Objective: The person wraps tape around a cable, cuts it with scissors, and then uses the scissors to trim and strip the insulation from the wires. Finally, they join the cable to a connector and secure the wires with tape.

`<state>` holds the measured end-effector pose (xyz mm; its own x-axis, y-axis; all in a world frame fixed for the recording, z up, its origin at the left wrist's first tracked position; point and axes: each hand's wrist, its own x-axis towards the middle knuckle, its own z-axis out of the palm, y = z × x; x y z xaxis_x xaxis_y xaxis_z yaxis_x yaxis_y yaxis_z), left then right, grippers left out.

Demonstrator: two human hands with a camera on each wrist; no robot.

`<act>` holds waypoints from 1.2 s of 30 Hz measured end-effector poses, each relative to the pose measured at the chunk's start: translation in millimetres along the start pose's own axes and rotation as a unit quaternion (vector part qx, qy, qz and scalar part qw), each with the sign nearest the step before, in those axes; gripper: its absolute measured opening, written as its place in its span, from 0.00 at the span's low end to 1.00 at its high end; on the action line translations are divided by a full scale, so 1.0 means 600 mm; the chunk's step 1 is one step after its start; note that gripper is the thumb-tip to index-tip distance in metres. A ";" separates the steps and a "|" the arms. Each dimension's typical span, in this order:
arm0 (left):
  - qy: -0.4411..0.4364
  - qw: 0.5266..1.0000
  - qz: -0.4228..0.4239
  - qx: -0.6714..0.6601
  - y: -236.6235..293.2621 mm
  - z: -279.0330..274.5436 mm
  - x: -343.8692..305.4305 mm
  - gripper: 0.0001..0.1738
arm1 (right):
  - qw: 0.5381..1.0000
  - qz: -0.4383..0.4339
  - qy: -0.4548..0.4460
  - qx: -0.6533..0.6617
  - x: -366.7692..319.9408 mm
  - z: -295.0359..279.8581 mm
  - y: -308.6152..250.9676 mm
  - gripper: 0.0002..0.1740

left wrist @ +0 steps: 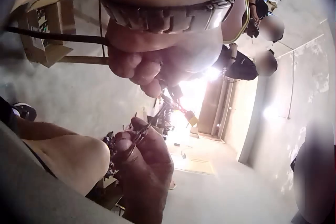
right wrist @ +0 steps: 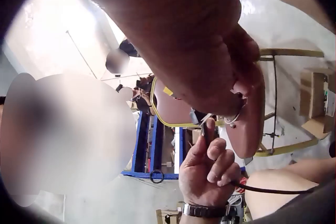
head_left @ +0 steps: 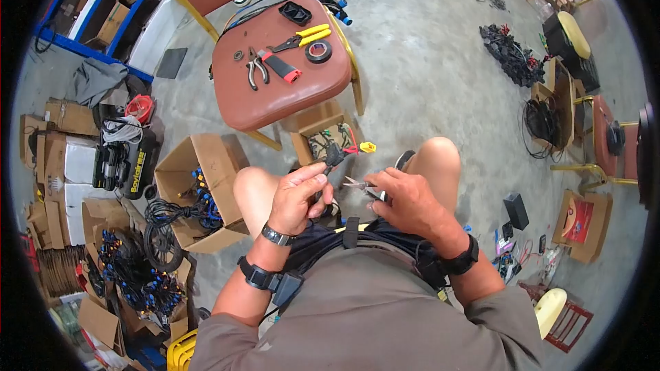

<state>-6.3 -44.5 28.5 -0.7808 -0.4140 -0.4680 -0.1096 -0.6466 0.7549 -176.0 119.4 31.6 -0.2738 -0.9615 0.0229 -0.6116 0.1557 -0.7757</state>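
In the head view my left hand (head_left: 297, 196) pinches a black cable end with a dark sleeved block (head_left: 335, 154) between thumb and fingers. Short red wires run from that block to a yellow plug (head_left: 368, 147). The cable's black tail (right wrist: 273, 189) trails from the same hand in the right wrist view. My right hand (head_left: 412, 200) grips a small pair of scissors (head_left: 355, 184), its blades parted and pointing at the left hand, just below the block. The scissors' handles are mostly hidden by the fingers.
Ahead, a padded chair (head_left: 275, 99) bears pliers (head_left: 257, 69), yellow-handled wire strippers (head_left: 301, 38), a red-and-black cutter (head_left: 280, 66) and black tape (head_left: 318, 51). A small carton (head_left: 302, 144) of wired parts sits below it. Left of my knee stands a larger carton (head_left: 206, 144) with cables.
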 end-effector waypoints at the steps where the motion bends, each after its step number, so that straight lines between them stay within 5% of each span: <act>1: -0.002 1.000 0.000 0.000 0.001 -0.001 0.001 0.15 | 0.999 -0.008 -0.001 -0.042 0.004 -0.008 -0.003 0.20; 10: 0.026 1.000 0.014 0.004 -0.016 0.000 0.006 0.19 | 0.977 -0.033 -0.050 -0.203 0.038 -0.053 -0.034 0.07; 36: -0.021 0.997 0.035 0.072 -0.017 0.012 0.006 0.18 | 0.956 -0.078 -0.079 -0.272 0.047 -0.066 -0.035 0.06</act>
<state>-12.3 -34.9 22.5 -0.8139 -0.4265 -0.3946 -0.1384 -0.5173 0.8445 -200.0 98.1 73.6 -0.0586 -0.9981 -0.0176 -0.9430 0.0611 -0.3271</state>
